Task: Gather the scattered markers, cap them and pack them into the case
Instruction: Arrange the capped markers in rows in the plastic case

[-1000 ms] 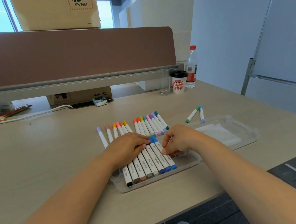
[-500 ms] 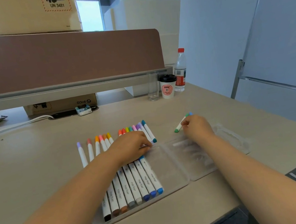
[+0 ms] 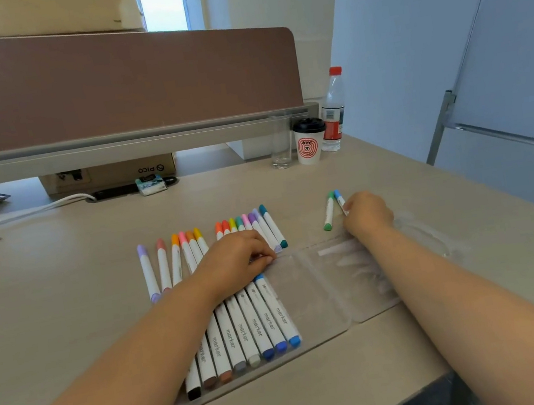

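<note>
At 1 o'clock off the case, blue marker is being pinched by right hand; packed markers are being pressed by left hand, fingers loose.

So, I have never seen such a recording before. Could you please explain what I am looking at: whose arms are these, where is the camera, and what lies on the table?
There is no machine here. These are a person's two bare arms, seen by one wide-angle camera worn on the head, which looks forward and down. The left hand is therefore on the left of the picture and the right hand on the right.

On the table lies an open clear case with a row of markers in one half. The left hand rests on that row. More loose markers lie behind the case.

The right hand seems to pinch a blue-capped marker, which lies beside a green-capped marker. Farther back stand a glass, a paper cup and a bottle.
</note>
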Demonstrator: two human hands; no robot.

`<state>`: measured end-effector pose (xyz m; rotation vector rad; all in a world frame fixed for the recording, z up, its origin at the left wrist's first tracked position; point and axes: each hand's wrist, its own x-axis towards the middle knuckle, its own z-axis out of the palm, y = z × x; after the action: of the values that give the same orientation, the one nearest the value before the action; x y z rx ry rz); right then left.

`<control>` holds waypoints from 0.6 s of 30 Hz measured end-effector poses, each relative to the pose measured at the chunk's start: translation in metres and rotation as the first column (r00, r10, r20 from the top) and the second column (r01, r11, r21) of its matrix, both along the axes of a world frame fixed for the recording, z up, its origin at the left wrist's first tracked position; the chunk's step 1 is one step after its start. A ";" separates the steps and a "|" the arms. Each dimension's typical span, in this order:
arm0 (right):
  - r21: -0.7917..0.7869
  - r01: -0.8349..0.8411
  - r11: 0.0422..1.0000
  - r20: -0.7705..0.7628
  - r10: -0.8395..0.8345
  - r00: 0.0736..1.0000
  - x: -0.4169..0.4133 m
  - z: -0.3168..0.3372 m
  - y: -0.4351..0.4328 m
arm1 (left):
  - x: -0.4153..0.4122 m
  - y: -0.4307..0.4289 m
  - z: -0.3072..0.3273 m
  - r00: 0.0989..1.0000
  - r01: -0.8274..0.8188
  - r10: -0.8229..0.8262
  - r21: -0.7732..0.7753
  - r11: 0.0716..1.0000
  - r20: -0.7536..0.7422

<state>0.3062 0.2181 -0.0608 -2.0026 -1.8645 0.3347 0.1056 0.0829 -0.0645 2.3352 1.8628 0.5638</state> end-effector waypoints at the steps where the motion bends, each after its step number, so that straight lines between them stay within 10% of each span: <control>1: 0.019 0.003 1.000 -0.046 -0.002 0.999 0.002 0.000 0.000 | 0.000 0.000 0.000 1.000 0.000 0.000 -0.001 1.000 -0.004; 9: 0.141 0.068 0.988 -0.556 0.023 0.831 0.008 0.014 -0.015 | 0.001 -0.002 0.003 1.000 0.003 -0.004 -0.011 1.000 -0.029; 18: -0.095 -0.393 0.915 -0.552 0.280 0.785 -0.012 0.028 -0.077 | -0.008 -0.017 0.023 0.995 -0.059 0.048 -0.128 0.990 -0.088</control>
<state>0.2938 0.1407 -0.0332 -1.4513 -1.8530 1.1070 0.0975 0.0658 -0.0418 2.2644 1.9404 0.3416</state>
